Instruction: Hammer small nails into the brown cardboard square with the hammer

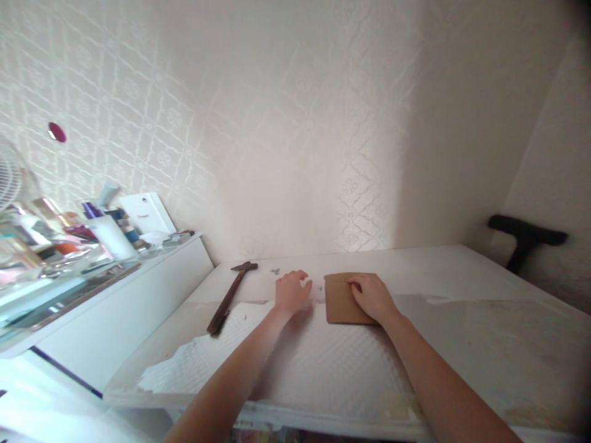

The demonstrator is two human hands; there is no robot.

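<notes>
On the white tabletop, a square piece of brown cardboard (341, 304) lies flat, with a row of tiny marks near its far edge. My right hand (373, 296) rests over its right side, thumb and fingertips pinched together at that row; anything between them is too small to make out. To the left of the cardboard, my left hand (292, 292) hovers low over the table, fingers curved and thumb apart, holding nothing visible. Several small metal pieces, perhaps nails (275, 271), lie beyond it. A hammer (228, 299) with a dark wooden handle lies further left, its head toward the wall.
White quilted paper (198, 363) covers part of the table's front. At left, a white cabinet (152, 283) carries bottles, a white box (146, 212) and other clutter. A patterned wall stands behind. A black T-shaped object (526, 237) rises at the right edge.
</notes>
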